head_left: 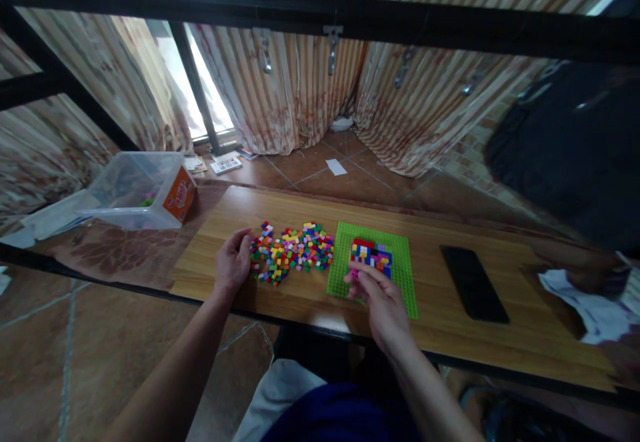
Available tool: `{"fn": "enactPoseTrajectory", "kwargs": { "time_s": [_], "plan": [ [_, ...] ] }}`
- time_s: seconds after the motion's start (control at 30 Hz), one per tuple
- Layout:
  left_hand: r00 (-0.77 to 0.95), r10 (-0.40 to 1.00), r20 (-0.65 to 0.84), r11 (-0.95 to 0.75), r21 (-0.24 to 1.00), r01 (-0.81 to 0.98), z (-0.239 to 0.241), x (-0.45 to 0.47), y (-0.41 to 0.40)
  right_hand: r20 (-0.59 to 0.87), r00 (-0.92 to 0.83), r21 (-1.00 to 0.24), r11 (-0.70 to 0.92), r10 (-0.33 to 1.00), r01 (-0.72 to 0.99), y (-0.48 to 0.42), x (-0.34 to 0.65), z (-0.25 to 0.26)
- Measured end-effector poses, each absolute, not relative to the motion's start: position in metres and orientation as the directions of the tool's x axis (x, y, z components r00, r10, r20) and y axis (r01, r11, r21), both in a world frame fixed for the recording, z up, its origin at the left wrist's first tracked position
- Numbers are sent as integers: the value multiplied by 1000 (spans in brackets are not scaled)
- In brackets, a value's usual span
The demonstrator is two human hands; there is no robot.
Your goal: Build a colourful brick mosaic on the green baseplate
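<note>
A green baseplate [406, 275] lies on the wooden table, with a patch of red, yellow, white and blue toy bricks [371, 253] built up on it. Over the near left part of that patch is my right hand [381, 299], its fingertips pinched on a small magenta brick [355, 273]. Left of the plate spreads a heap of loose, many-coloured bricks [300, 249]. My left hand [234, 262] rests at the heap's left edge, fingers curled together; whatever they may hold is hidden. Part of the built patch is covered by my right hand.
A black phone [474, 283] lies right of the baseplate on the wooden table [310, 303]. Crumpled white paper [585, 302] is at the right end, near another person's arm. A clear plastic bin [135, 189] stands beyond the left end. A black metal bar [300, 19] crosses above.
</note>
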State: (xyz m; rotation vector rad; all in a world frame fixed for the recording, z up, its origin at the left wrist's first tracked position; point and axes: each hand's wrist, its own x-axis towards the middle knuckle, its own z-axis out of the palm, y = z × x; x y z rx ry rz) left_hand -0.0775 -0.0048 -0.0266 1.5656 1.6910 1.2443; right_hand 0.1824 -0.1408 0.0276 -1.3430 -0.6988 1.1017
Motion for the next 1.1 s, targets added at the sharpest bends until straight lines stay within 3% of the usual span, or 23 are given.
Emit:
{"fn": "enactPoseTrajectory", "kwargs": {
  "time_s": [0.27, 0.6, 0.9, 1.1],
  "plan": [
    [-207, 961, 185, -61, 869, 491, -24, -77, -5, 77, 598, -948, -127, 797, 292, -153, 249, 17],
    [-200, 956, 216, -80, 844, 530, -25, -78, -3, 289, 493, -791, -86, 820, 606, -137, 262, 2],
    [-198, 958, 205, -72, 846, 528, -26, -79, -4, 277, 512, -811, -89, 813, 579, -126, 265, -7],
    [-195, 958, 212, -81, 847, 525, -26, -78, -4, 176, 538, -902, -84, 824, 424, -122, 267, -14]
  ]
}}
